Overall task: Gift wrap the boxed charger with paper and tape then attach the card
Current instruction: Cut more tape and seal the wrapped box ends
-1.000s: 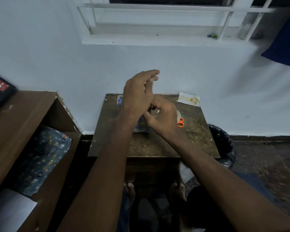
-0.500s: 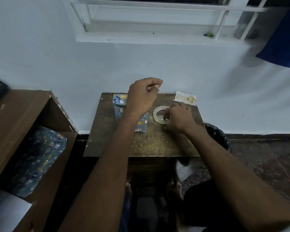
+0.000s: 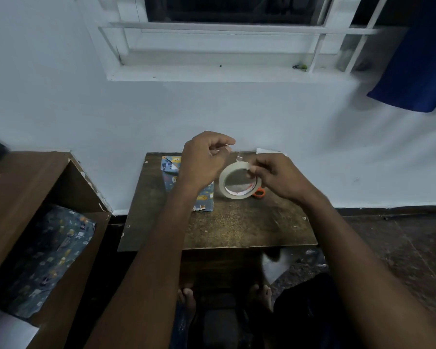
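— While we scan from the left, we meet a shelf (image 3: 30,187) with patterned paper (image 3: 48,258) on it, then the bench (image 3: 237,227).

— On the bench we see the wrapped box (image 3: 171,170), partly behind our left hand (image 3: 202,159).

— That left hand has fingers curled, pinching a tape end (image 3: 223,148).

— Our right hand (image 3: 275,177) pinches the tape roll (image 3: 237,182), held upright above the bench. Orange scissors (image 3: 259,192) peek behind it; the card (image 3: 267,150) lies at the far edge.

Pale wall (image 3: 61,104), barred window (image 3: 227,34)
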Available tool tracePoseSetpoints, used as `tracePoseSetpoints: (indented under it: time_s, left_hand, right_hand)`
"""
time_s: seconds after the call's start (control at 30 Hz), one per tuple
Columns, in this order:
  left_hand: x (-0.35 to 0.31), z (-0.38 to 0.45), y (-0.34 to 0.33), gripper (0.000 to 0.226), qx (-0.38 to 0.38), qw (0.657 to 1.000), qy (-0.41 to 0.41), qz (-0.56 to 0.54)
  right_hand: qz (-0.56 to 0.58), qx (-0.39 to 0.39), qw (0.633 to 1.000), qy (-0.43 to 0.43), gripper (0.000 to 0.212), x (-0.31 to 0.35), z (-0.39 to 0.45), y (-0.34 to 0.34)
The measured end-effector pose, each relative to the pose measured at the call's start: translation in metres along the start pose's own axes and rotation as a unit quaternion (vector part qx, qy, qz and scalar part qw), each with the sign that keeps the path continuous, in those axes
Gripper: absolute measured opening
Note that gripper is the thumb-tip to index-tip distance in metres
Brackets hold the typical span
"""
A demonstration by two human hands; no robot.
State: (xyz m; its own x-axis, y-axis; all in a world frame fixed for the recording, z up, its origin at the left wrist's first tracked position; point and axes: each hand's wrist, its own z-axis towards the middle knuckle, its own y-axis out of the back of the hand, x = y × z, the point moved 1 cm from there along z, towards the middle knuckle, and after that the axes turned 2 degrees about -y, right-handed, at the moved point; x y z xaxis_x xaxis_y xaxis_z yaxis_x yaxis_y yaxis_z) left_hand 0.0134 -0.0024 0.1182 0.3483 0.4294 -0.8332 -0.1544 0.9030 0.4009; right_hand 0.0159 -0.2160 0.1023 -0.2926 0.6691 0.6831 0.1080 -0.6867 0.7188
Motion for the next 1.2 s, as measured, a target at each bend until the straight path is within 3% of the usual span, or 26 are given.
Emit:
tracePoseSetpoints:
  time_s: [0.13,0.3,0.67,0.97,1.07,1.2]
  left_hand:
    - [-0.001,0.001,0.001,0.012,0.01,1.0,-0.001,0.012]
    - [-0.006,-0.003,0.007,0.015,0.05,0.999,0.004,0.004]
    - [-0.007,-0.002,-0.002,0.006,0.034,0.997,0.028,-0.065]
    - [-0.011,-0.003,-0.002,0.026,0.032,0.996,0.05,-0.068]
    - [-0.008,-0.001,0.0,0.008,0.053,0.994,0.046,-0.082]
    - [-0.002,-0.001,-0.001,0.013,0.058,0.995,0.038,-0.077]
  right_hand:
    - [0.126,0.023,0.992,0.013,0.022,0.0,-0.011,0.006]
    - [0.183,0.015,0.983,0.016,0.024,0.004,-0.01,0.007]
    - [0.206,0.046,0.977,0.03,0.025,0.01,-0.011,0.0]
    - [0.2,0.033,0.979,0.022,0.024,0.008,-0.008,-0.001]
    - [0.205,0.032,0.978,0.022,0.023,0.008,-0.008,-0.001]
    - [0.214,0.038,0.976,0.026,0.018,0.009,-0.008,-0.003]
